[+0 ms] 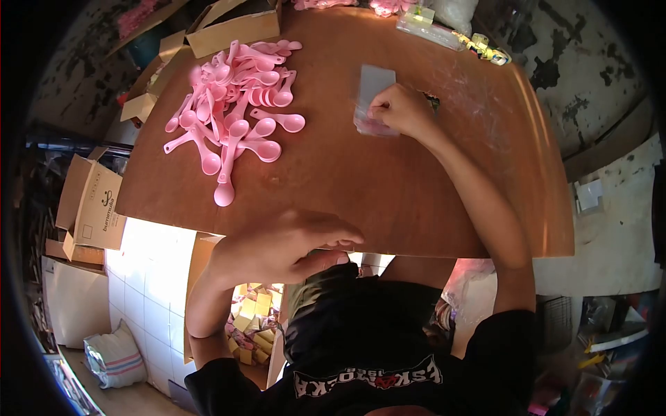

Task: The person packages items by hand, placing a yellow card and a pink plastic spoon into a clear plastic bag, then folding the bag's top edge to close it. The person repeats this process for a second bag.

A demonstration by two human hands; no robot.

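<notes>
My right hand [401, 109] rests on a stack of clear plastic sleeves [377, 78] on the brown table [312, 187]. Its fingers are bent and pressed together at the stack's lower part; whether they grip a sleeve is hidden. Near the table's front edge is my left hand [298, 243], with its thumb apart from the other fingers and nothing between them. A heap of pink measuring spoons [239, 104] lies on the table's left half, some of them fanned out toward the front.
Open cardboard boxes [236, 28] stand beyond the table's back left edge, another box [94, 201] at the left. Below the front edge, a box holds small yellow packets [253, 312]. Plastic packaging [430, 31] and a yellow strip [485, 50] lie at the back right.
</notes>
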